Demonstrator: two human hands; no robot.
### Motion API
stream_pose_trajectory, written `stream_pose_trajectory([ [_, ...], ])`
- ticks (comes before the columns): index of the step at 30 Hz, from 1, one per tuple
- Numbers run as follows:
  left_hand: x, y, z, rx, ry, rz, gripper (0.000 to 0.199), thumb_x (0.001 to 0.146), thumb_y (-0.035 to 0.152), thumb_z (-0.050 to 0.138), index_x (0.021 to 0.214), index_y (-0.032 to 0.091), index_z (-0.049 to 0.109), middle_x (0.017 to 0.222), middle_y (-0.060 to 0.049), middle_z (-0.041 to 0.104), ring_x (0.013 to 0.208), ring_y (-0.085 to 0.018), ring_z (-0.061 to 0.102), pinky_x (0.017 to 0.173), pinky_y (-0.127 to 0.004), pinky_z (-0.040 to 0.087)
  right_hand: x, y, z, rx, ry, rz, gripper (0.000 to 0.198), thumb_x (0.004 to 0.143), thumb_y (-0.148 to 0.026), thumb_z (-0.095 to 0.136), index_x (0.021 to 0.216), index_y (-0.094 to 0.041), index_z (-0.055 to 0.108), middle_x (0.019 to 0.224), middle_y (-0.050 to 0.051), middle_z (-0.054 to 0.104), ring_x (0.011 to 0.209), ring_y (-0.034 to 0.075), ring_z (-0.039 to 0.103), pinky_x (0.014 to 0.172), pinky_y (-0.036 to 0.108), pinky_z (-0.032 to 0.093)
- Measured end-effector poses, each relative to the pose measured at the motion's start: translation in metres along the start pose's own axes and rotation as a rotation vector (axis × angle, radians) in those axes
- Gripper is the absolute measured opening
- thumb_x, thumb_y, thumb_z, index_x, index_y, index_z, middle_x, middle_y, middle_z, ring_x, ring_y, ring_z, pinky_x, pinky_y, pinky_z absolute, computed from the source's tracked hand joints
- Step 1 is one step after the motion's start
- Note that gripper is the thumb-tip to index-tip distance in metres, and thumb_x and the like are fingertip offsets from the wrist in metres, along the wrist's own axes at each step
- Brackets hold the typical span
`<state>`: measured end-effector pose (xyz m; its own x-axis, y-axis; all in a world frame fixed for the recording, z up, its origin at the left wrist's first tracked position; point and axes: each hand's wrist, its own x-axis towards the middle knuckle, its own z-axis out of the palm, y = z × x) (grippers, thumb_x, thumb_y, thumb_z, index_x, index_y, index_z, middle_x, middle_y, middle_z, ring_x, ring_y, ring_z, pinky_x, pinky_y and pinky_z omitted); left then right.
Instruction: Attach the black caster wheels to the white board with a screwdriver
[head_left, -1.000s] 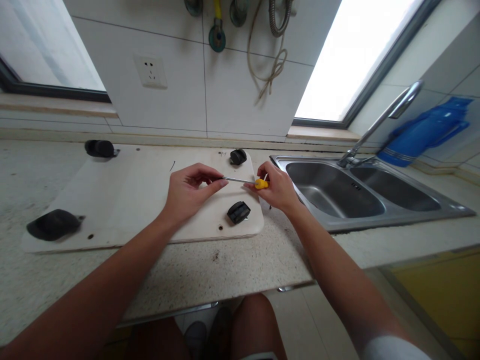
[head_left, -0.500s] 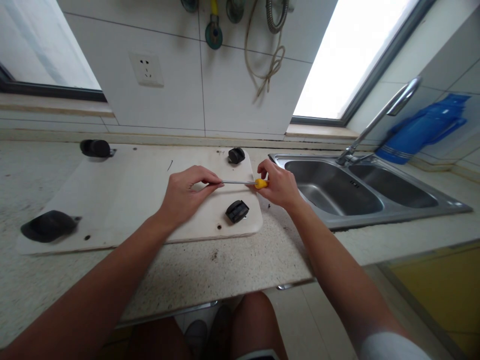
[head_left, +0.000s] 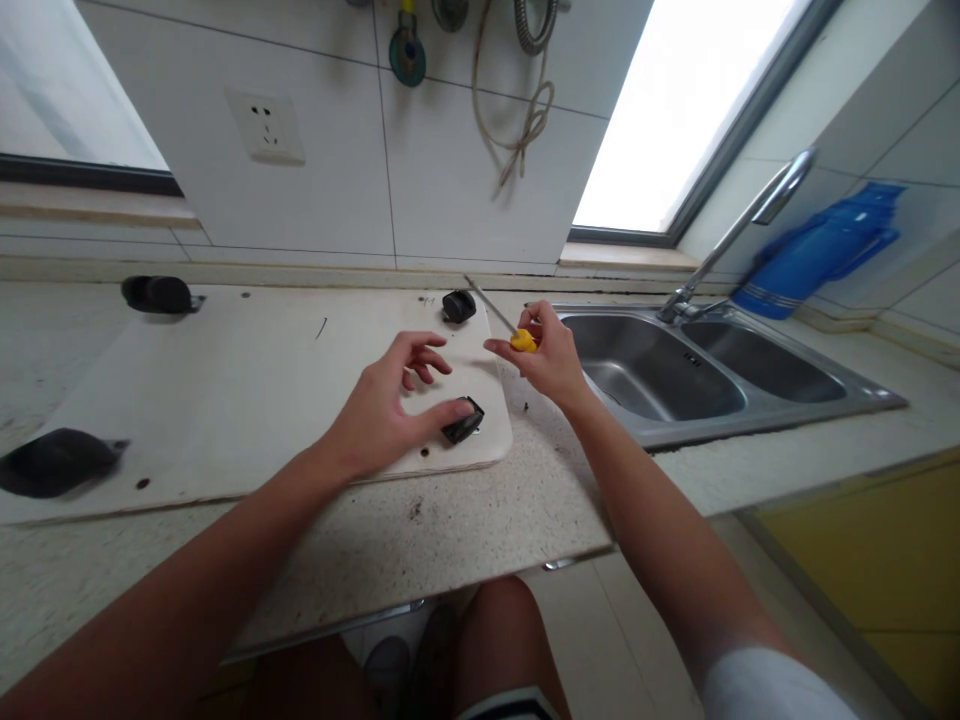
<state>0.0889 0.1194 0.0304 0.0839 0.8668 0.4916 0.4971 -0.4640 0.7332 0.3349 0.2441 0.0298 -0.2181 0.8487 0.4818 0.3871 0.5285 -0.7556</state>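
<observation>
The right hand (head_left: pixel 553 358) pinches a yellow-handled screwdriver with a slim metal shaft (head_left: pixel 523 341) at its handle, probably so the shaft stays unobstructed, slanting away and leftward. The left hand (head_left: pixel 391 405) is spread and holds nothing visible, its thumb overlapping a blocky black plastic caster (head_left: pixel 468 428); whether they touch cannot be told. Beneath the left hand, a white, round-cornered board (head_left: pixel 247 390) lies flat on the pale speckled table (head_left: pixel 480 520), presumably underside up, hence the upward-standing caster.

Right hand (head_left: pixel 553 362) partly hides the screwdriver (head_left: pixel 523 341); left hand (head_left: pixel 388 408) partly covers a caster (head_left: pixel 466 426). Left of both, the board (head_left: pixel 240 400) is cut off. Below the right hand, a speck (head_left: pixel 526 407), too small to identify.
</observation>
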Motion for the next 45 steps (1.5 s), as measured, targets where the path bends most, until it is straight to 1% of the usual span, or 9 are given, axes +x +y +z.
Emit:
stream_pose_trajectory([
  [4,-0.008,0.009,0.008,0.173,-0.23,0.099,0.058,0.086,0.05,0.088,0.132,0.024,0.064,0.12,-0.007,0.074,0.101,-0.025,0.071,0.089,-0.042,0.057,0.002,-0.003,-0.001,0.326,-0.085,0.16,0.077,0.069,-0.069,0.096,0.103,-0.03,0.04,0.069,-0.013,0.056,0.047,0.009,0.045,0.045,0.024,0.033],
  [9,-0.005,0.004,0.006,0.173,-0.275,0.072,0.038,0.092,0.038,0.081,0.124,0.024,0.066,0.109,-0.002,0.077,0.091,-0.02,0.071,0.084,-0.035,0.056,0.005,0.0,-0.003,0.635,-0.188,0.074,0.041,0.087,-0.044,0.079,0.102,-0.028,0.044,0.08,-0.008,0.063,0.059,0.01,0.056,0.053,0.025,0.044],
  [13,-0.002,-0.001,0.002,0.2,-0.299,0.084,0.029,0.092,0.038,0.081,0.116,0.024,0.071,0.107,-0.001,0.078,0.091,-0.019,0.072,0.084,-0.034,0.055,0.008,0.005,-0.004,0.767,-0.176,0.047,0.025,0.086,-0.036,0.068,0.099,-0.026,0.05,0.094,-0.002,0.064,0.069,0.011,0.058,0.056,0.027,0.047],
  [19,-0.002,-0.001,0.002,0.191,-0.331,0.081,0.033,0.091,0.036,0.08,0.121,0.025,0.073,0.114,-0.002,0.081,0.098,-0.021,0.076,0.092,-0.037,0.058,0.009,0.001,-0.001,0.848,-0.14,0.06,0.032,0.08,-0.04,0.073,0.101,-0.025,0.054,0.102,0.0,0.06,0.08,0.011,0.055,0.064,0.025,0.052],
  [25,-0.001,0.0,0.001,0.197,-0.335,0.036,0.034,0.088,0.037,0.082,0.119,0.025,0.073,0.112,-0.001,0.081,0.096,-0.022,0.076,0.088,-0.037,0.058,0.01,0.001,0.001,0.889,-0.164,0.055,0.039,0.071,-0.031,0.073,0.107,-0.025,0.061,0.106,0.0,0.057,0.09,0.013,0.057,0.073,0.026,0.056],
  [31,-0.001,0.0,0.0,0.188,-0.343,0.004,0.035,0.088,0.04,0.081,0.118,0.025,0.073,0.109,-0.003,0.081,0.093,-0.023,0.074,0.087,-0.039,0.057,0.009,0.003,0.001,0.702,-0.198,-0.038,0.056,0.09,-0.044,0.081,0.143,-0.034,0.066,0.103,-0.001,0.061,0.092,0.014,0.057,0.09,0.03,0.059],
  [36,-0.001,0.0,0.0,0.175,-0.344,-0.009,0.037,0.088,0.044,0.082,0.119,0.025,0.073,0.109,-0.003,0.081,0.093,-0.023,0.074,0.087,-0.037,0.057,0.011,0.002,0.002,0.711,-0.07,-0.1,0.064,0.084,-0.056,0.089,0.141,-0.037,0.065,0.118,0.0,0.066,0.096,0.014,0.064,0.083,0.03,0.061],
  [40,-0.001,0.0,-0.001,0.18,-0.337,0.013,0.037,0.089,0.043,0.083,0.119,0.025,0.072,0.108,-0.002,0.081,0.092,-0.021,0.074,0.086,-0.035,0.057,0.012,-0.003,-0.003,0.772,0.105,0.002,0.066,0.074,-0.056,0.095,0.123,-0.033,0.059,0.106,-0.001,0.066,0.096,0.014,0.07,0.077,0.027,0.061],
  [45,-0.001,-0.001,-0.001,0.195,-0.334,0.023,0.036,0.089,0.043,0.082,0.118,0.024,0.072,0.106,-0.002,0.08,0.091,-0.021,0.074,0.085,-0.034,0.057,0.016,-0.003,-0.011,0.781,0.27,0.062,0.063,0.072,-0.057,0.091,0.112,-0.032,0.049,0.111,-0.001,0.067,0.094,0.014,0.074,0.076,0.029,0.065],
])
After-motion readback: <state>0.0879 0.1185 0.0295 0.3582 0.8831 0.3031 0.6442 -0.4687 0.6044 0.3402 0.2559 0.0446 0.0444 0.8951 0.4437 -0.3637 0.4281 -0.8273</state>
